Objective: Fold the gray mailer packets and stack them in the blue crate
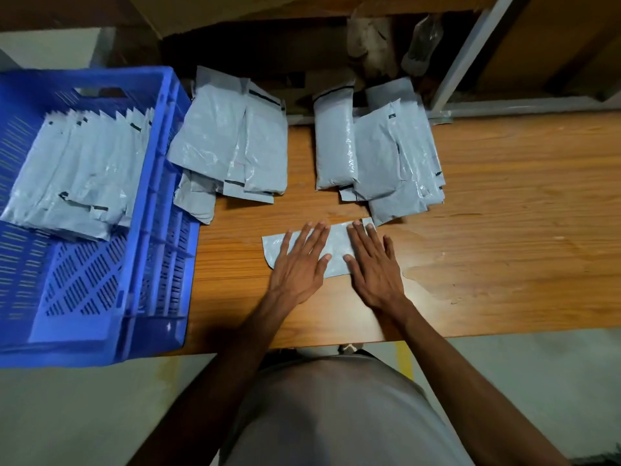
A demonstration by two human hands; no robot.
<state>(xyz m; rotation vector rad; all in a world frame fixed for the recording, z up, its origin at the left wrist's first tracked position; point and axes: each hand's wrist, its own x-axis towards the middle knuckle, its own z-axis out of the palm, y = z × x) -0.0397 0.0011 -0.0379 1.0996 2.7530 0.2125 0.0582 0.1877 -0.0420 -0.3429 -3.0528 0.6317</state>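
A gray mailer packet (pixel 336 245) lies flat on the wooden table in front of me. My left hand (pixel 300 264) and my right hand (pixel 371 264) both press down on it with straight, spread fingers, side by side. The blue crate (pixel 154 210) stands at the left end of the table and holds a row of folded gray packets (pixel 77 169) in its far half. Two loose piles of gray packets lie farther back: one pile (pixel 232 142) beside the crate, another pile (pixel 379 149) to the right of it.
The wooden table (pixel 504 196) stretches bare to the right. Its near edge runs just below my wrists. Behind the piles, a dark gap under a shelf holds clutter, and a metal frame leg (pixel 467 52) slants up at the back right.
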